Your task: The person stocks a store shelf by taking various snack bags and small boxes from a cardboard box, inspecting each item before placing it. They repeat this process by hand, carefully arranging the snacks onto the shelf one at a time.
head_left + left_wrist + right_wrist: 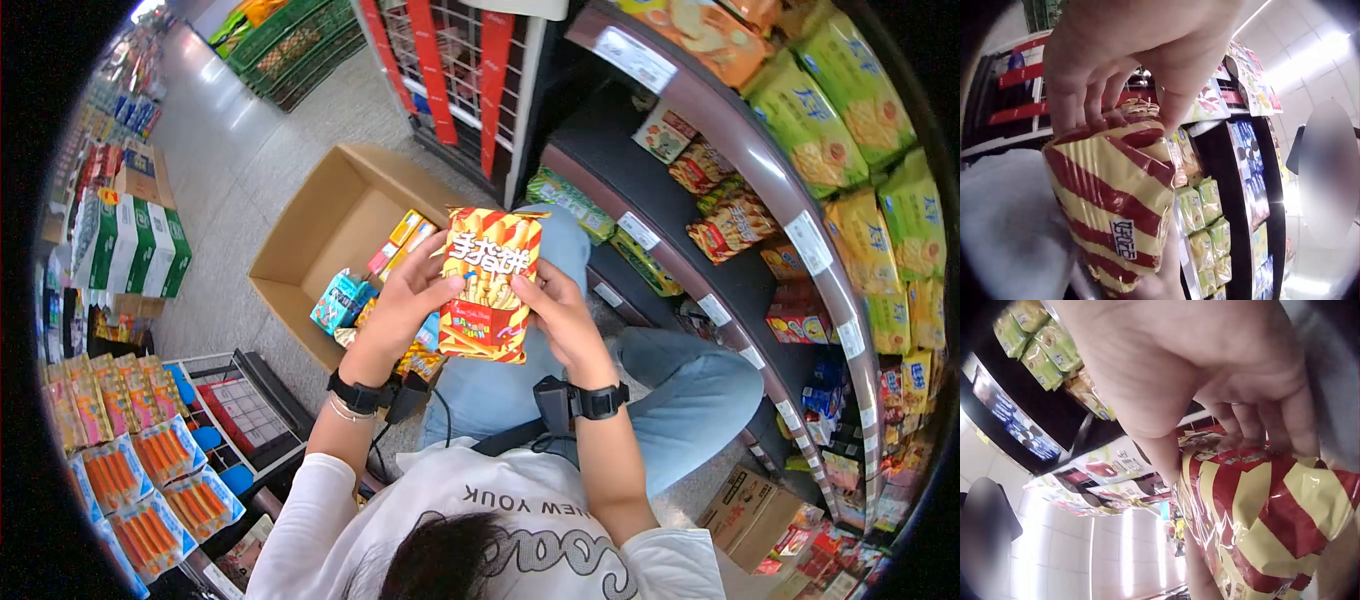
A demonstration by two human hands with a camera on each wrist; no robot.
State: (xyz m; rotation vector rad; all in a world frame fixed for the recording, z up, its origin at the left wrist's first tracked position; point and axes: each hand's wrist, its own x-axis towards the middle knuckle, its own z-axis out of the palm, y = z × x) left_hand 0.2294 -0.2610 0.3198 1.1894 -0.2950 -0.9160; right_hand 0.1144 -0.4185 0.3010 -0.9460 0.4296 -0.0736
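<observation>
A red-and-yellow striped snack bag (489,290) is held upright over the lap, its printed front facing up at the head camera. My left hand (412,300) grips its left side, thumb on the front and fingers behind. On the opposite side my right hand (562,312) holds it the same way. Both wrist views show the striped bag (1110,200) pinched between thumb and fingers. Just beyond the left hand stands an open cardboard box (300,250) with several packets inside, among them a blue packet (342,302) and a yellow box (408,232).
Shelves on the right carry green snack bags (808,125) and, lower down, more striped bags (732,228). A wire rack with red strips (432,70) stands ahead. At lower left are sausage packs (150,530). A brown carton (745,515) sits at lower right.
</observation>
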